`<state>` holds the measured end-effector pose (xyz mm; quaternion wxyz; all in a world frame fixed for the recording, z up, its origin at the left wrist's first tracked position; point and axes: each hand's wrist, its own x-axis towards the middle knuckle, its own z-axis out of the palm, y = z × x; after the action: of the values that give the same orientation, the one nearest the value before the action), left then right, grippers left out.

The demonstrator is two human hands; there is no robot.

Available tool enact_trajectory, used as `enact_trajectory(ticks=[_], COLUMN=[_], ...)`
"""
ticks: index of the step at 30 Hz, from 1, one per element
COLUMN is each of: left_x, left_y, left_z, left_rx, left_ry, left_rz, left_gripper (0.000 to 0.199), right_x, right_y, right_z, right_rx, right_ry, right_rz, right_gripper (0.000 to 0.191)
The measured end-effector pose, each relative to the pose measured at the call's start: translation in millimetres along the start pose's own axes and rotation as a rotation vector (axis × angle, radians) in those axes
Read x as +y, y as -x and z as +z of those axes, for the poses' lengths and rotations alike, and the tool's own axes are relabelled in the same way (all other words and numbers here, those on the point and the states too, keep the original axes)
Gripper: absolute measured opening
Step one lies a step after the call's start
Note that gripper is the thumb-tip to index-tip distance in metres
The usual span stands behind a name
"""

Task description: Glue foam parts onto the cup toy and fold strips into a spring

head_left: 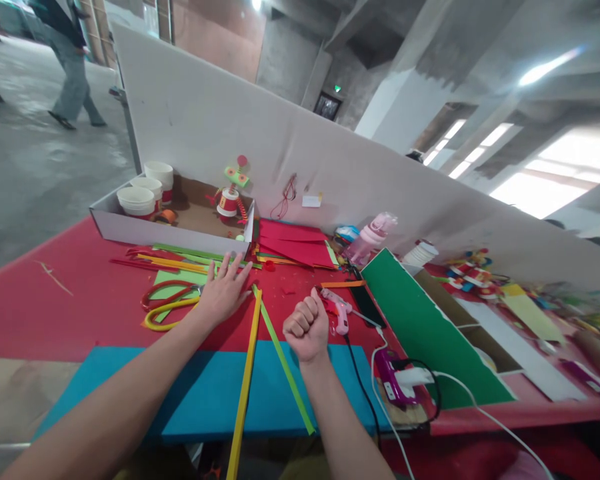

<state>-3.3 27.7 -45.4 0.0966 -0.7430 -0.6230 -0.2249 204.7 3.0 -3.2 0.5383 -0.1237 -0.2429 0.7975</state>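
Observation:
My left hand [223, 290] has its fingers spread above the table. It is beside the red- and yellow-handled scissors [173, 325] and close to the upper ends of two paper strips. My right hand [307, 325] is closed in a fist, with nothing showing in it. Between my hands a yellow paper strip [250, 373] and a light green paper strip [285, 367] run toward me over the blue board [200, 393]. A pink glue gun [339, 311] lies just right of my fist. Green paper [173, 283] is partly under the scissors.
At the back left, a cardboard tray [165, 235] holds paper cups [136, 200] and a paper-cup robot [229, 200]. Red paper sheets [295, 241] lie near the white partition [205, 113]. A green board [425, 333], a purple power socket [393, 380] and cables stand right.

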Motion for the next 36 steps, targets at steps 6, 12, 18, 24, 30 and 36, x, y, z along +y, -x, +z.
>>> enact_trajectory(ticks=[6, 12, 18, 24, 30, 36], left_x=[-1, -2, -3, -6, 8, 33], left_y=[-1, -1, -8, -15, -11, -3], left_z=[0.8, -0.7, -7.5, -23.2, -20.1, -13.6], left_rx=[-0.029, -0.029, 0.033, 0.033, -0.131, -0.305], left_ry=[-0.011, -0.006, 0.007, 0.113, 0.245, 0.21], left_rz=[0.0, 0.023, 0.055, 0.124, 0.029, -0.128], left_gripper=[0.058, 0.053, 0.041, 0.035, 0.042, 0.04], right_x=[4, 11, -5, -10, -3, 4], right_y=[0, 14, -10, -57, -52, -54], right_z=[3, 4, 1, -32, -45, -46], right_rx=[0.028, -0.031, -0.121, 0.327, 0.223, 0.117], right_ry=[0.179, 0.701, 1.442, 1.374, 1.547, 1.617], right_rz=[0.038, 0.138, -0.181, -0.473, -0.528, -0.528], right_gripper=[0.051, 0.044, 0.037, 0.051, 0.032, 0.027])
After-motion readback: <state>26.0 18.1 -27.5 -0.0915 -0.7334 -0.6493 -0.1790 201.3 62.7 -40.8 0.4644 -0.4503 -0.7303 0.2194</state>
